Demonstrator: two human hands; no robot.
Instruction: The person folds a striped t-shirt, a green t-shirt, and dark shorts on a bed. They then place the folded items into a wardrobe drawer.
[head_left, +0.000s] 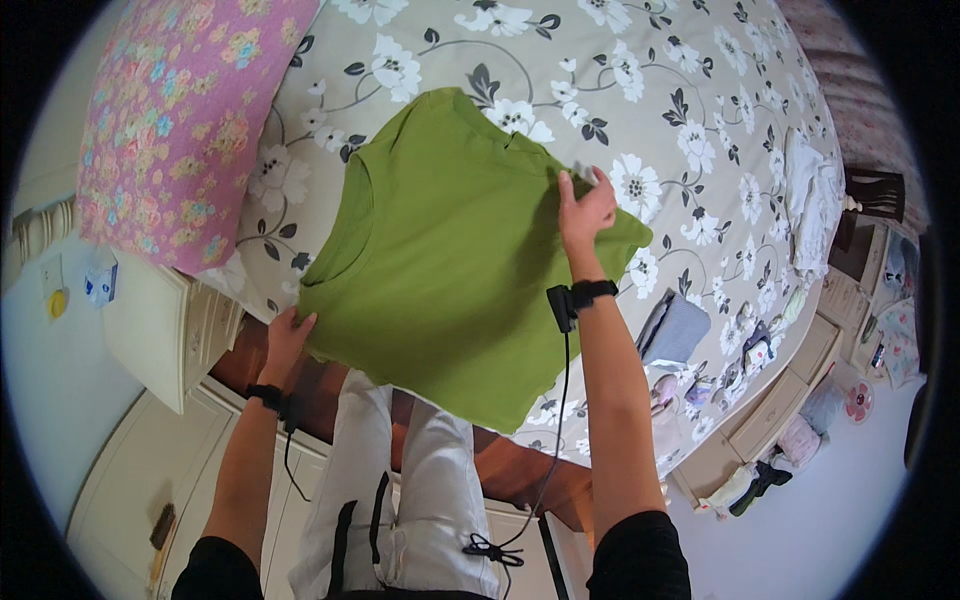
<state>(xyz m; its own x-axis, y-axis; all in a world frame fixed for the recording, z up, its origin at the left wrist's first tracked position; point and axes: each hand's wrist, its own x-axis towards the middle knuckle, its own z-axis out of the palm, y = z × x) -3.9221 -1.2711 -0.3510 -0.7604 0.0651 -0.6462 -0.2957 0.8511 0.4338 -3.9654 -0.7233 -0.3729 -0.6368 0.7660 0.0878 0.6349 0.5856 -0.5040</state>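
Observation:
A green T-shirt (450,240) is spread out between my hands, its far part lying on the bed and its near edge hanging by the bed's front. The neck opening faces left. My left hand (288,335) is closed on the shirt's near left corner, fingers partly hidden by the cloth. At the right side, my right hand (588,210) pinches the cloth near the pointed right corner. Each wrist wears a black band with a small device and a cable.
The bed (690,110) has a grey floral sheet. A pink floral pillow (190,120) lies at far left, above a cream nightstand (150,315). Folded grey cloth (675,330), small garments (755,345) and white clothing (812,200) lie to the right. A small pink fan (858,400) stands beyond.

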